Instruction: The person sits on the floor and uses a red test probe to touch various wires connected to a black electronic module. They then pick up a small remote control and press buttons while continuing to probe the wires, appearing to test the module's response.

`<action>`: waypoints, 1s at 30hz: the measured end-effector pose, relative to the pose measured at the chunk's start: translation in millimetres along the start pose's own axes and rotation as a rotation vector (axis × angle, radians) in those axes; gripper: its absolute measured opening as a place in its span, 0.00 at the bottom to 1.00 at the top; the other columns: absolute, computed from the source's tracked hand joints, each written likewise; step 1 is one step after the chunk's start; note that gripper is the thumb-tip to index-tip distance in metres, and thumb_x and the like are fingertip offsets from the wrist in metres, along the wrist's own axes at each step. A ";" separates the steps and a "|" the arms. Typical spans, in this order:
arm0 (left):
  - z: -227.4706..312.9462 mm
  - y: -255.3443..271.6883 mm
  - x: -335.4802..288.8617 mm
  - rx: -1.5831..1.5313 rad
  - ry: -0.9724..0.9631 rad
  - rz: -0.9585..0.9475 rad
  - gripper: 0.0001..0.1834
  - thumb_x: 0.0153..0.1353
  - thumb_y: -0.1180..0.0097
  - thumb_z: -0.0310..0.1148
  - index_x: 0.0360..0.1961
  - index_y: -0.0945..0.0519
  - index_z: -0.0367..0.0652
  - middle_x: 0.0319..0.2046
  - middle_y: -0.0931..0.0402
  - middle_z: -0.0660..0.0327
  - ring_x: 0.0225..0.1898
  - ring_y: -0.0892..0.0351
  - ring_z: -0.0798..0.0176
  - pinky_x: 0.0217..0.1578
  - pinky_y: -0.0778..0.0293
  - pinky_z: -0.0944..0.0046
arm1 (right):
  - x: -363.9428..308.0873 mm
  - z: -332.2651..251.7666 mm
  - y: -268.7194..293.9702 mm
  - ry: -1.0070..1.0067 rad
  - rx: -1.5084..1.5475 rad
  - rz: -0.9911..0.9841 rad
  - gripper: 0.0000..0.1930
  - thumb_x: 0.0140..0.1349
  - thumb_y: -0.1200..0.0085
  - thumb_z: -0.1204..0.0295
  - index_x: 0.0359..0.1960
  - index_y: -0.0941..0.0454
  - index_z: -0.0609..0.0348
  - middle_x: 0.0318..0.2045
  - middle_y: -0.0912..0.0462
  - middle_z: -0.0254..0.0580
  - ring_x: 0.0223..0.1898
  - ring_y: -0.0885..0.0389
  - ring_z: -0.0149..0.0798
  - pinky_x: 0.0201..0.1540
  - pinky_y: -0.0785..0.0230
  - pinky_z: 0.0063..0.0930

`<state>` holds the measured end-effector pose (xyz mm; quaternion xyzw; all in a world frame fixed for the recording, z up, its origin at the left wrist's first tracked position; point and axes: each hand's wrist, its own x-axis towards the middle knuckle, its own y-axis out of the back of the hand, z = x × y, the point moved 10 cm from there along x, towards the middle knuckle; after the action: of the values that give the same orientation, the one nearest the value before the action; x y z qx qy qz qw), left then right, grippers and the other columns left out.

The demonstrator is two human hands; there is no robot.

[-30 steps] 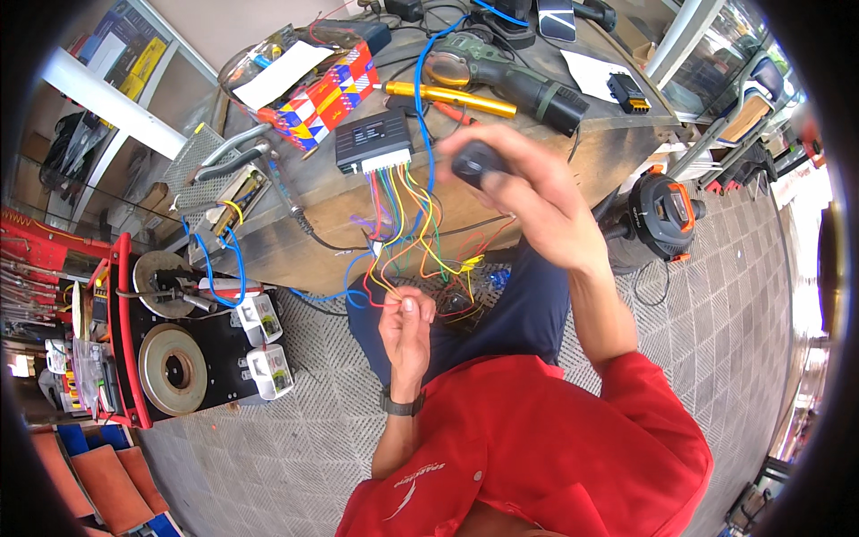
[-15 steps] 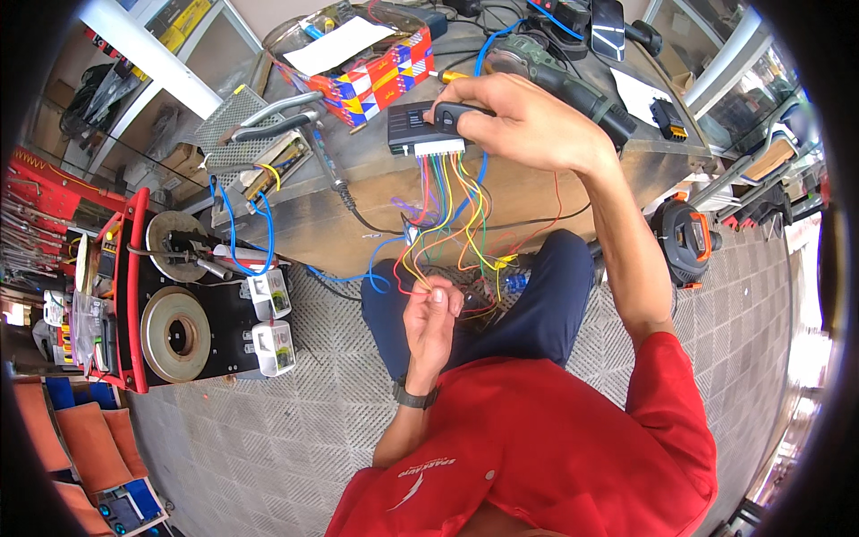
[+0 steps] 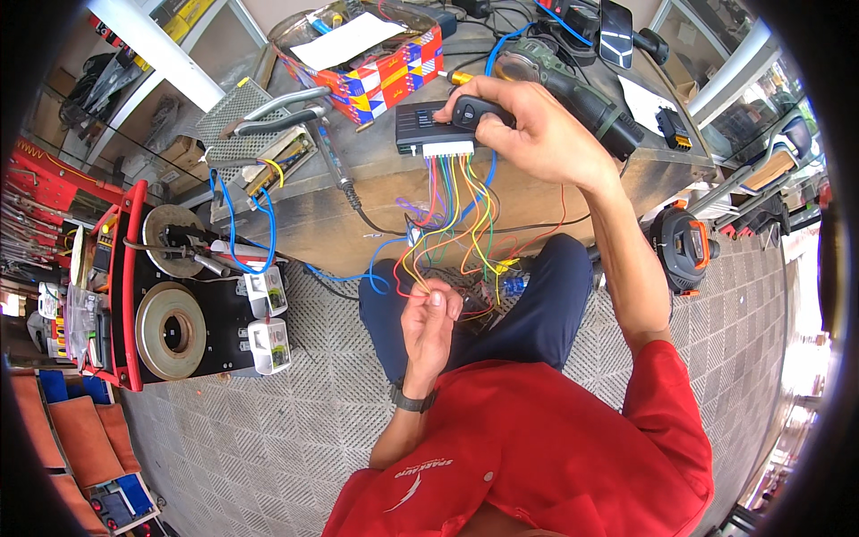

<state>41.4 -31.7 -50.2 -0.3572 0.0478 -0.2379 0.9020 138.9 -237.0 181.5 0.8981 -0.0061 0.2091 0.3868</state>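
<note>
Fob: black, in my right hand, gripped between thumb and fingers, just over the module's right end; whether it touches there I cannot tell.
Module: black, flat on the bench near its front edge; white plug in its near side.
Wires: many colours, out of the plug, over the bench edge, drooping towards my knees.
Left hand: thumb and fingertips pinched together on red and yellow wires, below the bench edge; exact tips hidden.
In the way: right hand covers part of the module and most of the gold tube; blue cable passes behind it; power tool close behind my knuckles.
Left on bench: patterned box with white paper on top; mesh holder; soldering iron, its cord running down over the edge.
Far right: phone; black-and-yellow block by a white sheet.
Floor: vacuum right of my legs; red-framed rack on my left.
</note>
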 end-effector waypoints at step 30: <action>5.0 -0.4 -5.3 -0.033 -0.003 -0.003 0.11 0.87 0.47 0.39 0.55 0.23 0.43 0.34 0.30 0.65 0.38 0.34 0.68 0.43 0.33 0.64 | -6.5 -10.0 -3.4 -0.074 -0.026 0.089 0.14 0.65 0.47 0.77 0.49 0.16 0.68 0.47 0.05 0.48 0.45 0.07 0.42 0.53 0.17 0.37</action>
<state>37.8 -26.4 -46.7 -0.3725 0.0497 -0.2379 0.8957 129.9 -228.6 182.8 0.8990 -0.0630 0.1927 0.3883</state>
